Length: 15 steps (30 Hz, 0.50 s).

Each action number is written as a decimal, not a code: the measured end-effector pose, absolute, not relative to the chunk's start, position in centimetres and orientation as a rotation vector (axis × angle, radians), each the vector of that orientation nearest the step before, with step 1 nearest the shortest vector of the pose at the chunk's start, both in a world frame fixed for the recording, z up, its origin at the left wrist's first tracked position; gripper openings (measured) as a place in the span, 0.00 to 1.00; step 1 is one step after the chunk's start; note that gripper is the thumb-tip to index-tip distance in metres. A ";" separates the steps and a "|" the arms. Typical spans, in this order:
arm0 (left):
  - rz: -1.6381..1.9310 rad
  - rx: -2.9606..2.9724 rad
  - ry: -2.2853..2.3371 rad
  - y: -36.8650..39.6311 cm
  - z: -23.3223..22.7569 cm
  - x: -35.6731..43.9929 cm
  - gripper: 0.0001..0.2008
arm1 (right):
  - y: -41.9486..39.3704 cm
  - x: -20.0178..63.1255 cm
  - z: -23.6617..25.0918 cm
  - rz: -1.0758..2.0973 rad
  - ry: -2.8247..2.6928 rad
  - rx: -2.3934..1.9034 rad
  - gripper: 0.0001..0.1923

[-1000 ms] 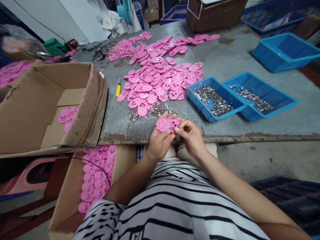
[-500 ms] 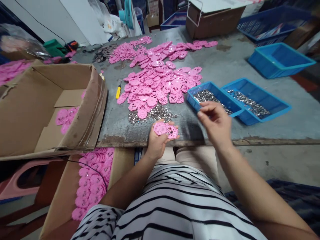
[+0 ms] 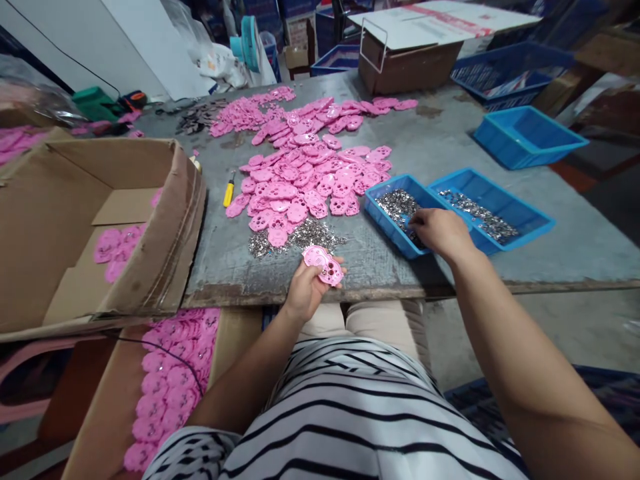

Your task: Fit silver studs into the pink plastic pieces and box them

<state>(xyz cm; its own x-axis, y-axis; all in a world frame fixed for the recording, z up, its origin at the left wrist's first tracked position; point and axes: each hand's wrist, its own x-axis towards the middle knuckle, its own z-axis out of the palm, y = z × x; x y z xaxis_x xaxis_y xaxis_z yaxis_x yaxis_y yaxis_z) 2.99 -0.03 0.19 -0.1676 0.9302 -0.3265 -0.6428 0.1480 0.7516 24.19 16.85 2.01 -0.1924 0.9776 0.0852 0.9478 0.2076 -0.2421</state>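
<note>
My left hand [image 3: 305, 288] is closed around a pink plastic part [image 3: 324, 265] with several holes, held just above the table's front edge. To the right, my right hand [image 3: 443, 233] reaches down into a blue tray [image 3: 383, 223] of small silvery metal pieces [image 3: 397, 205]. Its fingers are bunched together among the pieces; whether one is pinched there is hidden. Beyond my left hand lies a loose pile of the same metal pieces [image 3: 315, 233], beside a large heap of pink plastic parts [image 3: 300, 177].
A second blue tray [image 3: 537, 227] with metal pieces adjoins the first; another blue tray [image 3: 530, 137] stands behind. Left are a yellow-handled screwdriver [image 3: 229, 192] and an open cardboard box [image 3: 190, 227] with pink parts. Below it, another carton [image 3: 240, 333] holds many pink parts.
My right hand has moved from above the blue tray's near edge down into the metal pieces. My left hand still holds the pink part, now tilted differently. The whole view has shifted slightly.
</note>
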 end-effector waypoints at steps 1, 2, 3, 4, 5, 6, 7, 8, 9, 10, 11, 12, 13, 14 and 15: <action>1.447 0.385 0.985 -0.1 0.1 3.0 0.19 | 16.8 24.3 2.0 0.195 -2.237 -1.844 0.06; 1.446 0.389 0.983 -0.1 0.0 3.0 0.19 | 16.8 24.4 1.9 0.195 -2.215 -1.849 0.07; 1.444 0.395 0.984 -0.1 -0.1 3.0 0.19 | 16.8 24.5 1.9 0.202 -2.191 -1.846 0.08; 1.444 0.403 0.986 -0.2 -0.1 3.0 0.19 | 16.9 24.6 1.9 0.216 -2.164 -1.832 0.08; 1.443 0.410 0.987 -0.2 -0.2 3.0 0.19 | 16.9 24.7 1.9 0.236 -2.133 -1.806 0.08; 1.444 0.418 0.987 -0.2 -0.2 3.1 0.19 | 17.0 24.8 2.0 0.261 -2.093 -1.775 0.08; 1.447 0.424 0.985 -0.2 -0.3 3.1 0.19 | 17.0 24.9 2.1 0.294 -2.042 -1.741 0.07; 1.450 0.429 0.982 -0.2 -0.3 3.1 0.19 | 16.9 25.0 2.3 0.335 -1.979 -1.705 0.06; 1.452 0.433 0.980 -0.2 -0.2 3.1 0.19 | 16.7 24.9 2.6 0.391 -1.909 -1.663 0.05; 1.453 0.436 0.980 -0.2 -0.2 3.1 0.20 | 16.3 24.7 3.0 0.468 -1.837 -1.611 0.05; 1.452 0.441 0.985 -0.2 -0.2 3.1 0.20 | 15.7 24.3 3.3 0.572 -1.769 -1.548 0.06; 1.450 0.450 0.997 -0.2 -0.1 3.2 0.21 | 14.9 23.8 3.6 0.705 -1.717 -1.476 0.07; 1.447 0.464 1.014 -0.3 0.0 3.4 0.22 | 14.0 23.2 3.9 0.865 -1.686 -1.399 0.08; 1.448 0.483 1.038 -0.4 0.1 3.6 0.23 | 12.9 22.4 4.1 1.044 -1.670 -1.322 0.10; 1.450 0.503 1.067 -0.4 0.2 3.9 0.23 | 11.7 21.6 4.2 1.233 -1.669 -1.251 0.12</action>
<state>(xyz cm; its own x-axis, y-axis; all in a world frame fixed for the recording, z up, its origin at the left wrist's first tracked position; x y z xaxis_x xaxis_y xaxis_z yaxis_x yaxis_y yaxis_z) 3.89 -0.44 0.22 -0.2002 0.9402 -0.2754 -0.5428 0.1276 0.8301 21.63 11.74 4.17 -0.2853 0.9584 -0.0069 0.2881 0.0789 -0.9544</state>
